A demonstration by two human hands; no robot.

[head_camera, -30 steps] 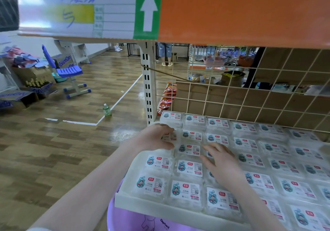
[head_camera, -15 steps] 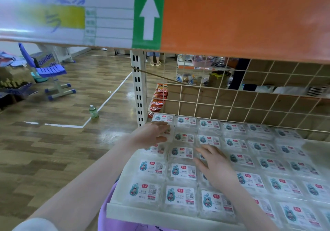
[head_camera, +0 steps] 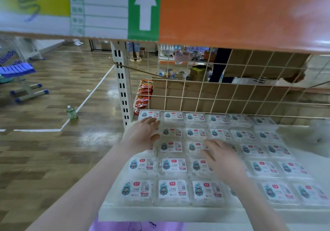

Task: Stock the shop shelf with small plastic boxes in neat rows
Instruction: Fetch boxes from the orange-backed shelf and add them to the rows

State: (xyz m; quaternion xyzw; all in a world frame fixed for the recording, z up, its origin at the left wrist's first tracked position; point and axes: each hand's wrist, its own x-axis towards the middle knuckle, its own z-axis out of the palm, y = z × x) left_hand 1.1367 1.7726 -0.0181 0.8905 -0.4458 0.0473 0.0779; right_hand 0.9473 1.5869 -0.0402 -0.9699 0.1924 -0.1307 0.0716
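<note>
Overhead, board: I see one orange, white and green signboard (head_camera: 232, 13) with a white arrow, blocking everything above the shelf.
Shelf: one white shelf (head_camera: 171, 213); its front lip runs across the bottom, and a wire grid back panel (head_camera: 232, 95) stands behind.
Boxes: the small plastic boxes (head_camera: 173, 189) lie flat on the shelf in five rows front to back; I count about six per row before blur at the right defeats me.
Hands: two. My left hand (head_camera: 142, 134) lies flat, fingers spread, on boxes in the left column near the back. My right hand (head_camera: 221, 157) rests open on boxes in the middle rows.
Change: since a second ago the left hand has reached further back, its fingers now straighter; the right hand has barely shifted.
Around: one slotted upright post (head_camera: 122, 88), one blue chair (head_camera: 19, 75) and one green bottle (head_camera: 71, 113) on the wooden floor.
</note>
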